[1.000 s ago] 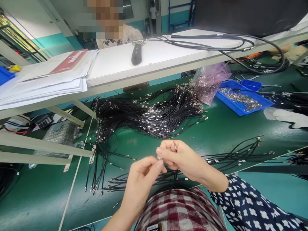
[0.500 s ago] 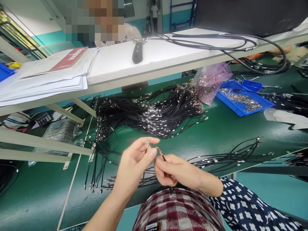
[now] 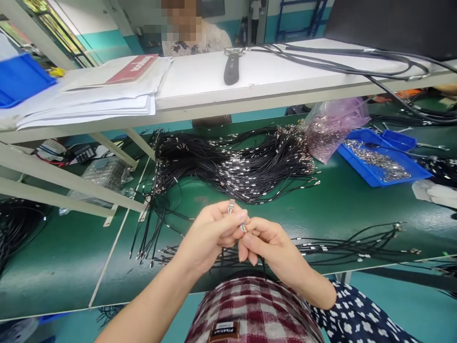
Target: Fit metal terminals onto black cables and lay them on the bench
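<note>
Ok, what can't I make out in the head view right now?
Head view: what continues below the metal connector, hidden by the left hand.
Head view: where the coloured wires run, too small and partly covered by both hands, including the right hand.
Head view: single parts in the blue tray, too small.
Head view: contents of the pink bag, veiled by its film.
Head view: the dark panel, cut off by top and right edges.

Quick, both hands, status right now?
Left hand: closed, holding a cable end with a silver connector poking up above the fingers.
Right hand: closed, fingertips pinching a small wire end beside the left fingertips.
</note>
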{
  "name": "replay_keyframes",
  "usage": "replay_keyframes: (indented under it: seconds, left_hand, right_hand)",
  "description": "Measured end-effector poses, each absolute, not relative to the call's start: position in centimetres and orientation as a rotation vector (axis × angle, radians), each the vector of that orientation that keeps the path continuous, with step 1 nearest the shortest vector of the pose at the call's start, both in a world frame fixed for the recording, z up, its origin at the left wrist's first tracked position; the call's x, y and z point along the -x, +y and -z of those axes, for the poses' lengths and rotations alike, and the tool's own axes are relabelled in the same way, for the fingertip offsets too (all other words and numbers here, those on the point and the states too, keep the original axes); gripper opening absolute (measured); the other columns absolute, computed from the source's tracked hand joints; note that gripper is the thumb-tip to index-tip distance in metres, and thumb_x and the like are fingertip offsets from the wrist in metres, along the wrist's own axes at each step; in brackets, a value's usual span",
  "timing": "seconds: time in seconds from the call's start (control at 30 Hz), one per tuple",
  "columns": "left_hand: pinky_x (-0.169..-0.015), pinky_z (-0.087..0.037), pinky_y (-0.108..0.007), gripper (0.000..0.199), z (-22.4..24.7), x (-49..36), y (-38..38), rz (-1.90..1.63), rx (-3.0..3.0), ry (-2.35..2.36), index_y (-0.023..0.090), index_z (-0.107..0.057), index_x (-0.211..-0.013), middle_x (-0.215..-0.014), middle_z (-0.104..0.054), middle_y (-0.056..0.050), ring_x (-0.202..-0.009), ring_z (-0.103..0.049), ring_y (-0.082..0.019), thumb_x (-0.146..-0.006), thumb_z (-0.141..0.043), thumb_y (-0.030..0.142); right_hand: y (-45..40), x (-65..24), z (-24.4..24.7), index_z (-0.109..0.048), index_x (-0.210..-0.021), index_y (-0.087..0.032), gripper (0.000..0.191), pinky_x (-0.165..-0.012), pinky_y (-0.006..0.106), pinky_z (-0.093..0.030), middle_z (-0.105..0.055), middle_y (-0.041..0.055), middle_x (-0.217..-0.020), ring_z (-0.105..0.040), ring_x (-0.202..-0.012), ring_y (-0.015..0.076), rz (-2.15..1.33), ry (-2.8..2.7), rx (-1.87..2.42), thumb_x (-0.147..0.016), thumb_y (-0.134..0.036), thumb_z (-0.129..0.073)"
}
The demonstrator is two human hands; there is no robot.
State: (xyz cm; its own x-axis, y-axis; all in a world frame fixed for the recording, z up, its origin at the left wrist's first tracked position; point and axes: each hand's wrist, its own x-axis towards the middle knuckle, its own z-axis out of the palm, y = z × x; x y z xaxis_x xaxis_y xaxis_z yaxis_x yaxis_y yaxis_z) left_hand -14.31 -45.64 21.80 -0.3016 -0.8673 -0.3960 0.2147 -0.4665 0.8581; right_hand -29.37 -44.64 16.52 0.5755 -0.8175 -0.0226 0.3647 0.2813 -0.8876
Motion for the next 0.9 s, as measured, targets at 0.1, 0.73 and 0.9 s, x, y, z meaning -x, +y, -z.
replay_keyframes:
  seconds: [0.1,0.73,0.9]
  left_hand:
    - [-0.040,-0.016,-0.018,0.015,-21.52,14.27,-45.75,1.930,-1.133,-0.806,0.017,-0.053,-0.082,-0.047,-0.031,0.010,-0.040,-0.019,-0.003,-0.083,-0.063,0.029]
    - [-0.043,-0.017,-0.020,0.021,-21.49,14.86,-45.08,1.892,-1.174,-0.875,0.018,-0.052,-0.082,-0.054,-0.041,0.008,-0.042,-0.039,-0.005,-0.081,-0.066,0.034]
    - [-0.043,-0.017,-0.020,0.017,-21.04,15.05,-45.05,1.888,-1.175,-0.812,0.020,-0.052,-0.089,-0.055,-0.037,0.009,-0.043,-0.030,-0.004,-0.081,-0.065,0.028]
  right_hand:
    - [-44.60,29.25,-16.03,-0.063,-0.092,-0.017,0.016,-0.052,0.020,-0.039,-0.064,-0.0007,-0.067,-0.049,-0.053,0.0085,0.850,0.547,0.999,-0.091,-0.033,-0.060]
    - [-44.28,29.31,-16.33,-0.060,-0.079,-0.015,0.025,-0.051,0.023,-0.028,-0.055,-0.0020,-0.058,-0.035,-0.049,0.0086,0.945,0.596,1.040,-0.093,-0.035,-0.054]
    - [-43.78,29.18,-16.52,-0.057,-0.074,-0.016,0.027,-0.046,0.022,-0.028,-0.054,-0.0025,-0.054,-0.035,-0.045,0.0083,0.966,0.713,1.077,-0.094,-0.034,-0.053]
